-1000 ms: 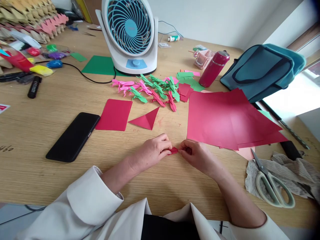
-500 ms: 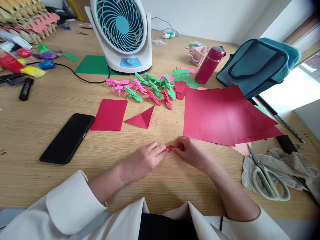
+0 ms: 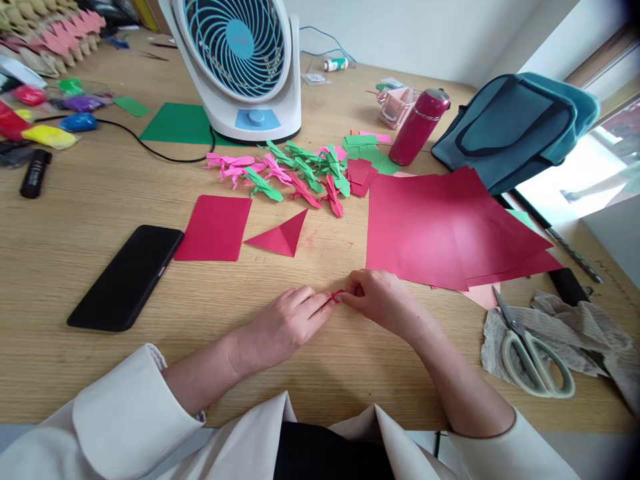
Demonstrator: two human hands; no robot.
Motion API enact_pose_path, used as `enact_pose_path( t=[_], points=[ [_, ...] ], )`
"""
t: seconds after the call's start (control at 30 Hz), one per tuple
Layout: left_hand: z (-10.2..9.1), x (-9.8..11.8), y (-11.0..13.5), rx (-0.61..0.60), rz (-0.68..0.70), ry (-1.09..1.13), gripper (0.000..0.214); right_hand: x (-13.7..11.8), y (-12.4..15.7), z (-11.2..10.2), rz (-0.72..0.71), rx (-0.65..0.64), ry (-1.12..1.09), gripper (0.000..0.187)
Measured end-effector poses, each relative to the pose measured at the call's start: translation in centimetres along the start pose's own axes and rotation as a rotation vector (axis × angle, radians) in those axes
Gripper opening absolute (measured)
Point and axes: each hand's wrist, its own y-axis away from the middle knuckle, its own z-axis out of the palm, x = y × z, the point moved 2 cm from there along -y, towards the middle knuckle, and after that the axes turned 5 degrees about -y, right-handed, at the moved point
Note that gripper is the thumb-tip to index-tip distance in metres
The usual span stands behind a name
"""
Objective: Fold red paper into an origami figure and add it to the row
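Note:
A small folded piece of red paper [image 3: 337, 296] is pinched between both hands just above the table, mostly covered by fingertips. My left hand [image 3: 295, 321] grips its left end, fingers pressed together. On the other end, my right hand [image 3: 377, 298] closes thumb and forefinger. Beyond them lies a red paper triangle [image 3: 281, 235] with a crease down its middle. To its left is a stack of red paper rectangles [image 3: 215, 228]. Farther back sit several folded paper figures [image 3: 295, 170] in green, pink and red.
Large red sheets [image 3: 430, 227] spread at the right, near scissors [image 3: 531, 353] on a crumpled cloth [image 3: 590, 320]. A black phone [image 3: 127, 277] lies left. Behind stand a fan [image 3: 255, 120], a red bottle [image 3: 419, 130] and a teal bag [image 3: 510, 127].
The fingertips have drawn closer together, and the red paper between them now shows as a narrower strip. The view has shifted slightly.

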Motion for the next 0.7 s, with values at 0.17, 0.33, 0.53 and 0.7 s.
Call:
enact_pose_path(
  t=[0.17,0.33,0.53,0.7],
  points=[
    [0.1,0.1,0.0,0.002,-0.02,-0.02,0.031,0.0,0.4,0.2,-0.038,0.027,0.012,0.028],
    [0.2,0.1,-0.1,-0.002,-0.041,-0.015,0.028,1.1,0.6,-0.1,-0.154,-0.045,-0.095,0.012],
    [0.3,0.0,-0.2,-0.003,-0.024,-0.002,0.027,1.2,0.6,-0.5,-0.144,-0.073,-0.12,0.009],
    [0.6,0.0,-0.1,0.01,-0.018,-0.005,0.025,0.3,0.5,-0.2,-0.076,-0.021,-0.013,0.012]
  ],
)
